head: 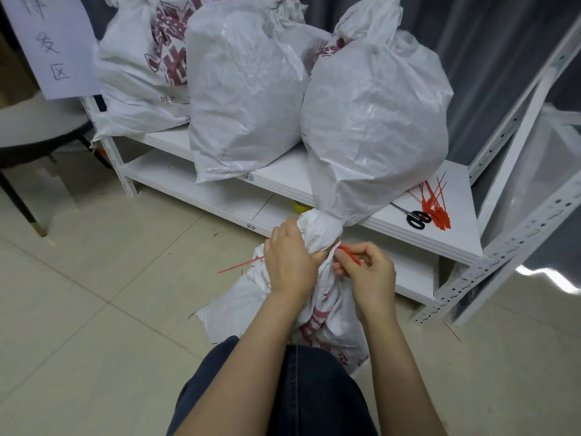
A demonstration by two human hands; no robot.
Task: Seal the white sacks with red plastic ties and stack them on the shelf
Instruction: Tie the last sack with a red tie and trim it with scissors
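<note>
Head camera looks down, near shelf [459, 215]; edges seemingly warped.

Black scissors [415, 217] lie at the right, a handwritten sign [53, 45] hangs upper left over a round bench [37, 127], with a grey curtain [490, 58] behind and a pale tiled floor [78, 309].
</note>
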